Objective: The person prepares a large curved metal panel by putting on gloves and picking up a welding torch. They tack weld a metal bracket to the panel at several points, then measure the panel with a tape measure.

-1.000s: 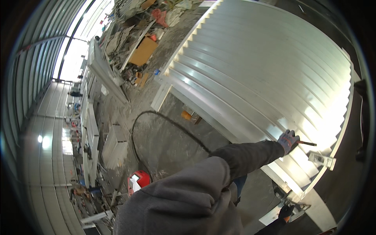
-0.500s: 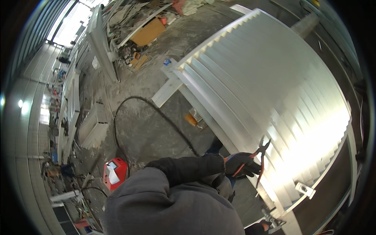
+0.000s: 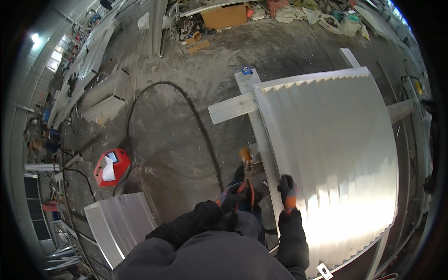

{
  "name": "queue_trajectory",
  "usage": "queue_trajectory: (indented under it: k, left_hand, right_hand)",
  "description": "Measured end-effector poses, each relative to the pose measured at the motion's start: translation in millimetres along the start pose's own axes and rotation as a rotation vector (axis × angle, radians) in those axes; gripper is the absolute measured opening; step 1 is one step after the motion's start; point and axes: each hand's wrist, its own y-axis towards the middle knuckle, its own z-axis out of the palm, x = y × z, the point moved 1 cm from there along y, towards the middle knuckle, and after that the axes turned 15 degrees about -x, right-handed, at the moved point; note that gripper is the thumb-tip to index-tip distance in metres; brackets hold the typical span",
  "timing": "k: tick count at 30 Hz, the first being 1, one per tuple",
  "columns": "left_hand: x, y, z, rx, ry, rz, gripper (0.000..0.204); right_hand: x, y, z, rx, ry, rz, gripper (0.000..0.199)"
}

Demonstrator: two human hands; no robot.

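My left hand (image 3: 228,201), in a dark glove with orange trim, grips red-handled pliers (image 3: 252,190). Their jaws point away from me, beside the near-left edge of a big ribbed metal panel (image 3: 336,130). Just beyond the jaws lies a small orange-brown object (image 3: 244,154), too blurred to name. My right hand (image 3: 287,187), gloved in dark fabric with an orange cuff, is over the panel's left edge. Its fingers are curled, and what they hold, if anything, is hidden.
The panel lies on metal beams (image 3: 233,108); a blue object (image 3: 246,70) sits on one end. A black cable (image 3: 186,98) loops across the floor. At left are a red case (image 3: 112,167) and a ribbed metal piece (image 3: 123,221). Scrap and a cardboard box (image 3: 225,17) lie at the back.
My view has swung round. The pliers in my left hand have moved off the panel to beside its left edge. My right hand has moved up from the panel's near corner, leaving a metal fitting there.
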Motion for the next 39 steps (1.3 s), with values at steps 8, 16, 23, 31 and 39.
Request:
queue_trajectory:
  k: [8, 16, 23, 31, 39]
  left_hand:
    - [-78, 52, -92, -0.181, -0.350, -0.068, 0.041]
    - [-183, 83, -177, -0.497, -0.261, -0.128, 0.046]
    - [-206, 105, -216, -0.497, -0.327, -0.128, 0.030]
    - [-261, 141, -181, -0.257, -0.400, -0.164, 0.057]
    - [-326, 145, -109, -0.011, 0.465, -0.195, 0.021]
  right_hand:
    - [98, 221, 289, 0.137, -0.106, -0.338, 0.028]
    - [71, 397, 470, -0.043, -1.173, -0.287, 0.033]
    - [71, 449, 483, 0.056, -1.259, 0.052, 0.041]
    - [122, 385, 457, 0.185, -0.885, -0.179, 0.026]
    - [259, 156, 299, -0.005, 0.361, 0.362, 0.025]
